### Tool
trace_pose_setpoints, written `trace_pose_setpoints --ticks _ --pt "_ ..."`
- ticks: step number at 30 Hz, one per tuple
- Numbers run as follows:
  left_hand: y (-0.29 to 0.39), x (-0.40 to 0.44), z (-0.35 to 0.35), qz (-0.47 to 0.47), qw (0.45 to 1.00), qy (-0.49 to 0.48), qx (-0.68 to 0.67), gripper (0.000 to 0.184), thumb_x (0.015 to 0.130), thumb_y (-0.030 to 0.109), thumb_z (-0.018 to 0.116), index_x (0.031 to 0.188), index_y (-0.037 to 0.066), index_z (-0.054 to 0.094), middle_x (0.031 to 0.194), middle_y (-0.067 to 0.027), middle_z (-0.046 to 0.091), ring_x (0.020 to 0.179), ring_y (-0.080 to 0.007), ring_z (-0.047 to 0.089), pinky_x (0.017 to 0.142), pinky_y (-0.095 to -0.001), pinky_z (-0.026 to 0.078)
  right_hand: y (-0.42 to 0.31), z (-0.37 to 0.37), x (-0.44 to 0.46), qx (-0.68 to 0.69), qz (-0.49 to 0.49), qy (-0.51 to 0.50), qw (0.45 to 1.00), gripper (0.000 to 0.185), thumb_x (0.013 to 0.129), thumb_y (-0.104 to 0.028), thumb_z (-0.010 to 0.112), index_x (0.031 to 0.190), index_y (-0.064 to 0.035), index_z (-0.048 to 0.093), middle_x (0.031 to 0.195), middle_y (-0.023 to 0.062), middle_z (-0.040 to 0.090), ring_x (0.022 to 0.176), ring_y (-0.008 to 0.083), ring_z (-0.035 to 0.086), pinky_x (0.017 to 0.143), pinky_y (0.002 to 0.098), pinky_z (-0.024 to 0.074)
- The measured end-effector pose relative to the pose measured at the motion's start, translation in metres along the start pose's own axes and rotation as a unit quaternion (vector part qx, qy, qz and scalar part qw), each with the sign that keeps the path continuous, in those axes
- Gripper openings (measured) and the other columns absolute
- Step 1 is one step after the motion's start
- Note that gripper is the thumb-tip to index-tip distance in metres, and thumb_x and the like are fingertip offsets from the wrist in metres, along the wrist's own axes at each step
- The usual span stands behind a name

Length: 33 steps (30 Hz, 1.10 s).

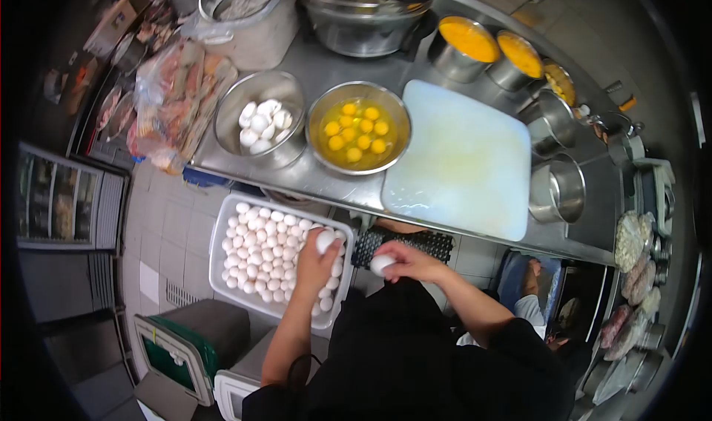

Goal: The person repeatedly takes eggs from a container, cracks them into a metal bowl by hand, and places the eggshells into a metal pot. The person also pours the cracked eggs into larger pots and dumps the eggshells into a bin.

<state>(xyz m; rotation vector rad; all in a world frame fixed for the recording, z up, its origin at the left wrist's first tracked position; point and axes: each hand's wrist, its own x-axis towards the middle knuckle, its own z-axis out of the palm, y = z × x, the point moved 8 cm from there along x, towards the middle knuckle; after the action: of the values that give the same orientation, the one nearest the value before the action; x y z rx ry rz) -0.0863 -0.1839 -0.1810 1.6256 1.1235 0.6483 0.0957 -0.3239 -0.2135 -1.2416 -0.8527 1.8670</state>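
Note:
My left hand (315,264) is closed around a white egg (325,241), over the right side of a white tub (215,256) of many eggs (259,250). In my right hand (412,262), a second egg (382,264) is gripped by the fingers, to the right of the tub and in front of the counter edge. A steel bowl (358,170) on the counter holds several yolks (354,130) in clear egg white. Left of it, another steel bowl (285,158) contains white eggshells (259,126).
A wet white cutting board (460,161) lies right of the yolk bowl. Pots of yellow liquid (469,38) stand behind it, with steel containers (558,189) at right. Bagged meat (172,98) sits at left. A bin (174,362) stands below; another person's arm (531,278) shows lower right.

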Motion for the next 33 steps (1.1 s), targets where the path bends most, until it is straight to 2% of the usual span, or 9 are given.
trace_pose_setpoints --ticks 2,6,8,13,16,17,19,28,33 --pt "0.073 0.018 0.038 0.081 0.994 -0.028 0.065 0.041 0.089 0.030 0.074 0.115 0.004 0.058 0.100 -0.0177 0.067 0.090 -0.0336 0.067 0.078 -0.0384 0.053 -0.069 -0.038 -0.042 -0.178 -0.195 0.170 0.949 0.054 0.092 -0.013 0.070 0.141 -0.0078 0.048 0.116 0.0061 0.063 0.096 0.0144 0.062 0.081 0.0279 0.0523" --pt "0.164 0.043 0.114 0.225 0.962 -0.054 0.142 0.043 0.084 0.033 0.075 0.113 0.005 0.060 0.108 -0.0174 0.064 0.100 -0.0360 0.062 0.084 -0.0434 0.050 -0.147 -0.078 -0.103 -0.295 -0.240 0.415 0.826 0.052 0.089 -0.013 0.072 0.137 -0.0053 0.054 0.120 0.0116 0.063 0.105 0.0235 0.062 0.088 0.0342 0.0499" --pt "0.180 0.047 0.147 0.364 0.908 0.022 0.205 0.044 0.080 0.031 0.077 0.111 0.005 0.060 0.111 -0.0163 0.061 0.104 -0.0358 0.061 0.087 -0.0448 0.048 -0.156 -0.090 -0.125 -0.464 -0.312 0.566 0.606 0.051 0.087 -0.014 0.071 0.135 -0.0040 0.056 0.120 0.0145 0.063 0.109 0.0323 0.060 0.091 0.0397 0.0480" --pt "0.161 0.074 0.189 0.311 0.892 -0.026 0.328 0.047 0.081 0.034 0.077 0.114 0.006 0.061 0.111 -0.0162 0.062 0.103 -0.0347 0.061 0.086 -0.0443 0.048 -0.137 -0.131 -0.103 -0.536 -0.231 0.542 0.605 0.050 0.088 -0.015 0.071 0.134 -0.0032 0.056 0.117 0.0147 0.064 0.106 0.0305 0.061 0.091 0.0398 0.0486" --pt "0.146 0.095 0.167 0.158 0.980 -0.034 0.115 0.039 0.093 0.040 0.067 0.114 0.008 0.058 0.085 -0.0119 0.062 0.073 -0.0283 0.063 0.059 -0.0370 0.047 -0.128 -0.162 -0.082 -0.065 -0.295 0.480 0.824 0.046 0.090 -0.014 0.071 0.133 -0.0072 0.056 0.114 0.0097 0.065 0.096 0.0153 0.061 0.081 0.0293 0.0514" --pt "0.148 0.108 0.159 0.161 0.979 -0.034 0.117 0.039 0.093 0.040 0.067 0.114 0.008 0.058 0.085 -0.0119 0.062 0.073 -0.0283 0.063 0.059 -0.0370 0.047 -0.137 -0.166 -0.074 -0.064 -0.298 0.480 0.823 0.046 0.090 -0.014 0.071 0.133 -0.0072 0.056 0.114 0.0097 0.065 0.096 0.0153 0.061 0.081 0.0293 0.0514" --pt "0.127 0.133 0.159 -0.102 0.947 -0.189 -0.237 0.037 0.097 0.041 0.062 0.115 0.009 0.057 0.079 -0.0055 0.060 0.059 -0.0157 0.055 0.048 -0.0272 0.039 -0.178 -0.145 -0.044 -0.162 -0.277 0.398 0.859 0.045 0.089 -0.016 0.071 0.131 -0.0101 0.057 0.115 0.0112 0.066 0.099 0.0183 0.063 0.085 0.0313 0.0516" --pt "0.156 0.164 0.080 -0.167 0.919 -0.278 -0.226 0.027 0.102 0.039 0.054 0.112 0.013 0.054 0.066 0.0034 0.044 0.046 -0.0049 0.032 0.041 -0.0225 0.022 -0.274 -0.097 0.040 -0.446 -0.307 0.326 0.775 0.039 0.078 -0.020 0.074 0.117 -0.0136 0.071 0.104 0.0131 0.065 0.097 0.0324 0.064 0.084 0.0403 0.0531" --pt "0.177 0.180 0.058 -0.066 0.971 -0.209 -0.093 0.044 0.099 0.043 0.059 0.131 0.012 0.054 0.074 0.0030 0.051 0.052 -0.0040 0.038 0.045 -0.0197 0.028 -0.304 -0.075 0.038 -0.581 -0.409 0.348 0.611 0.039 0.078 -0.015 0.072 0.116 -0.0186 0.070 0.106 0.0102 0.064 0.103 0.0299 0.061 0.088 0.0405 0.0502"
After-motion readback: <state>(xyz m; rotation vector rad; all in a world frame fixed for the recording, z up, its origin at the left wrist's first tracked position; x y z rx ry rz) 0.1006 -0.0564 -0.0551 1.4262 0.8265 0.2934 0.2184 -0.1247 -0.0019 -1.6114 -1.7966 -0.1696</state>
